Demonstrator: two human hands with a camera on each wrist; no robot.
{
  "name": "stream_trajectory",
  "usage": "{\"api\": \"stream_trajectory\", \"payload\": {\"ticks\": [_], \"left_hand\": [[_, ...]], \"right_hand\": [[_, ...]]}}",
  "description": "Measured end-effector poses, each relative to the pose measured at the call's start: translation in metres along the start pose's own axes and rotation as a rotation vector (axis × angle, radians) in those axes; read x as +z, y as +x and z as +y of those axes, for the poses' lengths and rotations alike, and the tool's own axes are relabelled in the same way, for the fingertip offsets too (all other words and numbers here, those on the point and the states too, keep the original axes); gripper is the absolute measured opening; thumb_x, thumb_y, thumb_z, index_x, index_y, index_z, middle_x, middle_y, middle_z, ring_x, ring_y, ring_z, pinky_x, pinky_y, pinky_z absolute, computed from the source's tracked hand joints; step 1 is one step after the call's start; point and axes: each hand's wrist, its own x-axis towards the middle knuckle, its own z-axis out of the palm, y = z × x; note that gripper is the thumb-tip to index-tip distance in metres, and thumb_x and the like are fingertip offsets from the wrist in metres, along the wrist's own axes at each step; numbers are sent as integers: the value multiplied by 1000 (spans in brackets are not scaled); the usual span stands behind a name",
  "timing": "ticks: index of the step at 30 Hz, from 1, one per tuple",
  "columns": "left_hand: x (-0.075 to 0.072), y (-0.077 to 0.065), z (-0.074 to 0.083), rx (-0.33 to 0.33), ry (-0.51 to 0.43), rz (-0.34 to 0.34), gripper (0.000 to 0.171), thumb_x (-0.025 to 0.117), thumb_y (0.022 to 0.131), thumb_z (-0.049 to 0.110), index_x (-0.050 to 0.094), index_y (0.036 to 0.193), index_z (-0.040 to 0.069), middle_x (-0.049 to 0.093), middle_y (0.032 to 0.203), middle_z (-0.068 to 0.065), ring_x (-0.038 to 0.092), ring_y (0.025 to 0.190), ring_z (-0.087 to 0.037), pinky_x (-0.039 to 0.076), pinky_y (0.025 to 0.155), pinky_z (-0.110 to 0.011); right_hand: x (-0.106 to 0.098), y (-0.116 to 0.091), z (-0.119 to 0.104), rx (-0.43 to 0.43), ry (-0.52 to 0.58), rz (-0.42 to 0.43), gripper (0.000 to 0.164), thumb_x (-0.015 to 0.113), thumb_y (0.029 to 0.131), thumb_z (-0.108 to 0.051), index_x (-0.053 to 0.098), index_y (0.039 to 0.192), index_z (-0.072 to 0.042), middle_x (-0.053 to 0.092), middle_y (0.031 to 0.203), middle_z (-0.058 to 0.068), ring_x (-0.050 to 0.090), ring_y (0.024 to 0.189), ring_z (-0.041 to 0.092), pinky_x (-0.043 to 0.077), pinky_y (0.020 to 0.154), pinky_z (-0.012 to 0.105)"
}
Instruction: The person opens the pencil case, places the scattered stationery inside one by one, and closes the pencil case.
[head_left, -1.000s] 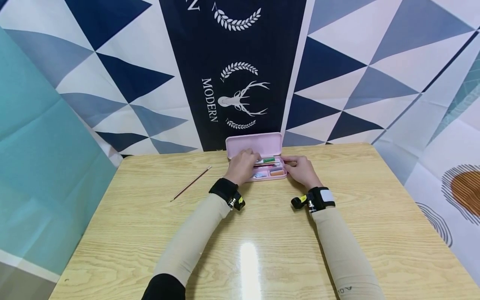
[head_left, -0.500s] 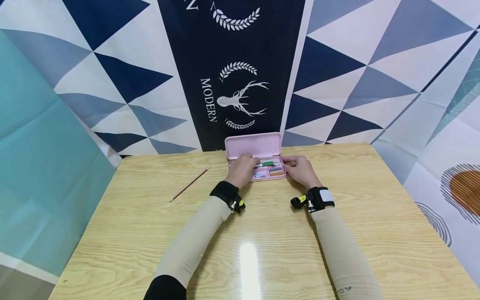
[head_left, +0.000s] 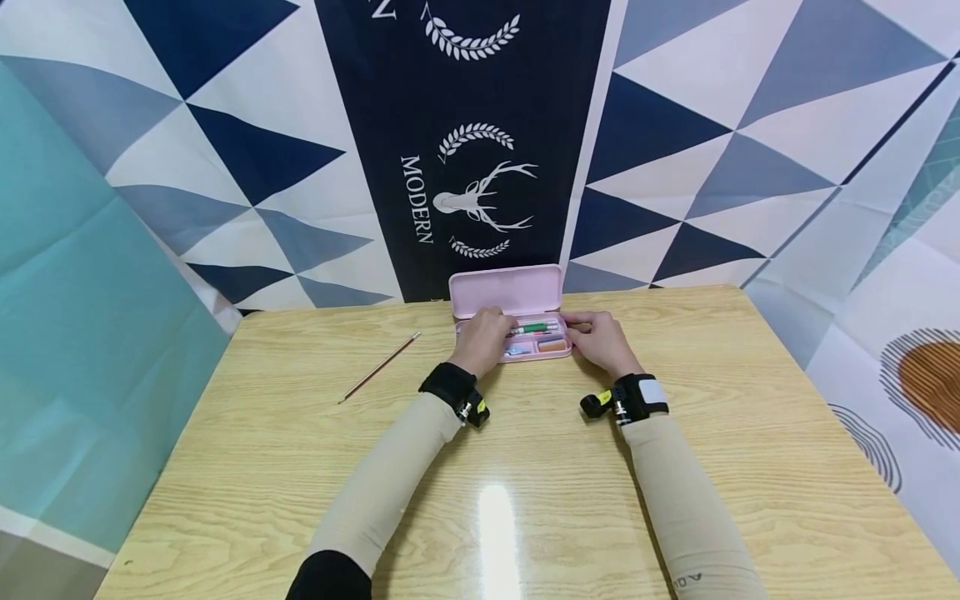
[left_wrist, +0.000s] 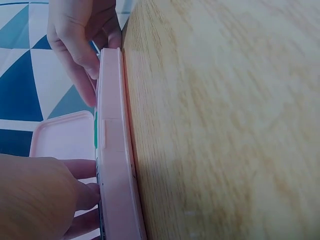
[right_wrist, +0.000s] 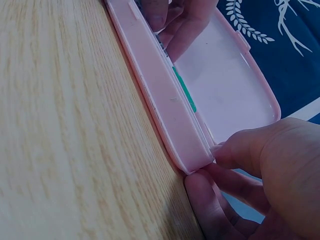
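Observation:
A pink pencil case [head_left: 556,355] lies at the table's back edge, its lid [head_left: 507,292] swung up behind it. My left hand [head_left: 482,340] reaches over the left half of the case, thumb and fingertips pinching the left end of a green-and-white pen [head_left: 535,328] inside. The hand hides that end of the case in the head view. My right hand [head_left: 602,343] grips the right end of the case, thumb at the rim and fingers against the end wall, as the right wrist view shows. An orange-and-blue eraser [head_left: 552,345] sits in a front compartment.
A pencil [head_left: 380,367] lies slanted on the wooden table [head_left: 555,483], left of the case. Close behind the raised lid hangs a patterned cloth [head_left: 480,100]. A teal cloth [head_left: 90,317] borders the left side.
The green pen has come forward within the case, toward the front compartments, with my left hand shifting slightly down. My right hand has stayed at the case's right end.

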Motion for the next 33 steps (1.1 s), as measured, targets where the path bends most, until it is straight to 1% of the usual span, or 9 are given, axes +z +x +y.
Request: {"api": "stream_trajectory", "payload": {"ticks": [2, 5, 12, 18, 21, 25, 28, 30, 33], "left_hand": [[0, -1, 0, 1, -3, 5, 25, 69, 91, 7, 77, 112, 18, 71, 99, -5, 63, 92, -21, 57, 78, -36], [0, -1, 0, 2, -6, 7, 25, 70, 90, 7, 77, 112, 18, 71, 100, -5, 63, 93, -21, 57, 79, -36], [-5, 2, 2, 13, 0, 7, 27, 68, 92, 6, 75, 116, 15, 72, 103, -7, 64, 96, -22, 57, 86, -35], [-10, 4, 1, -21, 10, 7, 32, 65, 92, 2, 74, 118, 17, 71, 104, -5, 64, 97, -19, 58, 83, -36], [-10, 4, 0, -16, 12, 13, 33, 65, 91, 1, 74, 118, 17, 70, 104, -5, 63, 97, -19, 58, 82, -36], [-11, 2, -3, 3, 9, 11, 31, 67, 90, 3, 74, 118, 15, 71, 105, -6, 63, 97, -19, 58, 85, -34], [-13, 0, -7, 7, 28, 7, 31, 68, 90, 3, 74, 118, 15, 71, 106, -6, 64, 98, -20, 57, 87, -34], [-15, -1, -10, 5, 46, 5, 31, 69, 89, 5, 73, 118, 15, 71, 107, -6, 63, 98, -21, 57, 85, -35], [-17, -4, -16, -2, 63, 9, 31, 72, 87, 7, 73, 118, 15, 70, 106, -6, 63, 97, -21, 59, 80, -37]], "right_hand": [[0, 0, 0, 0, 5, -2, 37, 60, 99, -15, 64, 135, -13, 63, 137, 20, 64, 115, 31, 52, 92, 45], [0, -1, 0, 0, 8, -5, 37, 59, 99, -14, 64, 135, -13, 63, 137, 20, 64, 115, 31, 52, 91, 43], [-1, -2, 0, 5, 11, -6, 37, 60, 99, -14, 64, 136, -13, 62, 138, 21, 63, 117, 32, 53, 93, 46], [0, -2, 0, -4, 9, -2, 37, 60, 98, -15, 64, 135, -12, 63, 136, 21, 64, 116, 32, 53, 94, 48], [-1, -2, 0, -6, 3, 1, 37, 60, 98, -15, 64, 135, -12, 63, 136, 21, 64, 116, 33, 52, 95, 50], [0, -2, 0, -9, -3, 4, 37, 60, 99, -16, 64, 135, -11, 62, 138, 21, 62, 119, 34, 52, 99, 52], [0, -2, 0, -12, -3, 2, 37, 60, 99, -15, 64, 135, -11, 61, 139, 21, 62, 120, 34, 51, 100, 53], [-1, -2, -1, -14, 0, 1, 37, 60, 99, -15, 64, 135, -11, 61, 140, 22, 61, 121, 35, 50, 102, 54], [-1, -2, -2, -13, 6, 2, 37, 61, 98, -15, 64, 135, -11, 60, 141, 21, 59, 123, 35, 49, 103, 55]]}}
